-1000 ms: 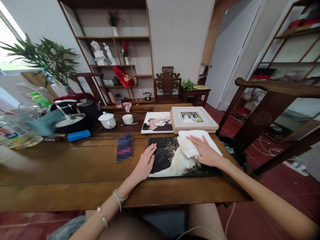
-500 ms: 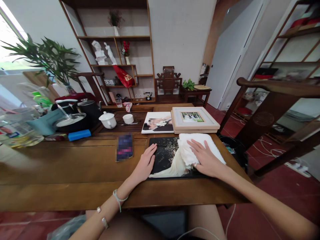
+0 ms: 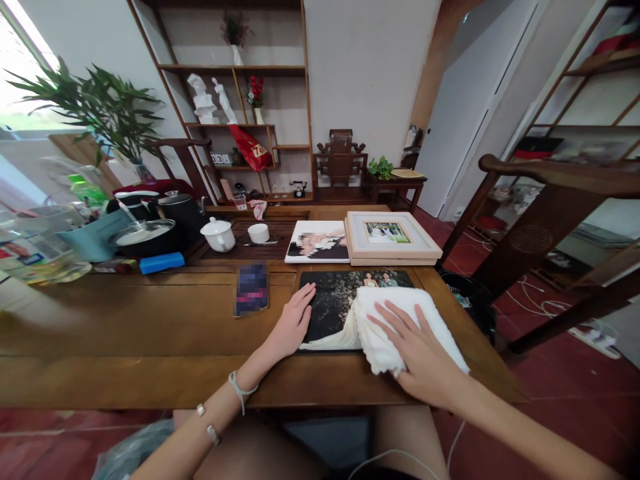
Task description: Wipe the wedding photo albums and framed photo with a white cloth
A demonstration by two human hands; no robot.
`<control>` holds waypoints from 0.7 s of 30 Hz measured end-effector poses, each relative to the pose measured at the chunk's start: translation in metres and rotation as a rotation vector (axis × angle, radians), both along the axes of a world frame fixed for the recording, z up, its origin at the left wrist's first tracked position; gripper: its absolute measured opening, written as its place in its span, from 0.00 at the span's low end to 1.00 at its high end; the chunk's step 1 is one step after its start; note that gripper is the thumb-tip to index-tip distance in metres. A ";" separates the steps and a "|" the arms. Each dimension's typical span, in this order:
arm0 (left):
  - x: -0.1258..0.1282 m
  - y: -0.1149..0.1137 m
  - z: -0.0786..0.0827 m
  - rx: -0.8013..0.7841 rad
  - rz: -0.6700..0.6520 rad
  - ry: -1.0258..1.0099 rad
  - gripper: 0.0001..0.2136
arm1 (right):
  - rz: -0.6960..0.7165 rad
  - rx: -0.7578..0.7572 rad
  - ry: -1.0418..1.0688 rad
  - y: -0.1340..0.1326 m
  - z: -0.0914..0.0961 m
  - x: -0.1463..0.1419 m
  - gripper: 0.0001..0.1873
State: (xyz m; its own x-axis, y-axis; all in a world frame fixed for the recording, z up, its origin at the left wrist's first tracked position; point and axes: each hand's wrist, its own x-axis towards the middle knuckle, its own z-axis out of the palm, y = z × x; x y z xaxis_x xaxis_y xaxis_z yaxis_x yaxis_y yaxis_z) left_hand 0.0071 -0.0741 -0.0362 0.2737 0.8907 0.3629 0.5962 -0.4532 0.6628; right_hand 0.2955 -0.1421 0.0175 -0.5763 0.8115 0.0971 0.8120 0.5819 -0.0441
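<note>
A dark photo print (image 3: 334, 304) lies flat on the wooden table (image 3: 150, 333) in front of me. My left hand (image 3: 291, 324) rests flat on its left edge, fingers stretched out. My right hand (image 3: 415, 351) presses flat on a folded white cloth (image 3: 425, 319) that covers the print's lower right part and reaches the table's near edge.
Behind the print lie a white-bordered photo (image 3: 317, 241) and a stack of pale picture frames (image 3: 391, 237). A phone (image 3: 251, 289) lies to the left. Pots, a blue box (image 3: 160, 262), a lidded cup (image 3: 219, 234) and a small cup (image 3: 259, 233) stand at the back left. A wooden chair (image 3: 550, 220) is on the right.
My right hand has drawn the white cloth toward me over the print, from its far right part to its near right corner, uncovering the top. My left hand has stayed put.
</note>
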 end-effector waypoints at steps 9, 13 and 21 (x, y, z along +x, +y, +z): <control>-0.001 -0.002 0.003 -0.014 0.001 0.042 0.20 | -0.077 -0.008 -0.025 0.102 0.003 -0.015 0.35; -0.001 -0.002 0.003 -0.008 0.002 0.036 0.20 | -0.090 -0.006 -0.021 0.110 0.003 -0.017 0.34; 0.000 -0.002 0.002 -0.020 0.009 0.022 0.20 | -0.028 0.012 -0.041 0.025 0.006 -0.018 0.43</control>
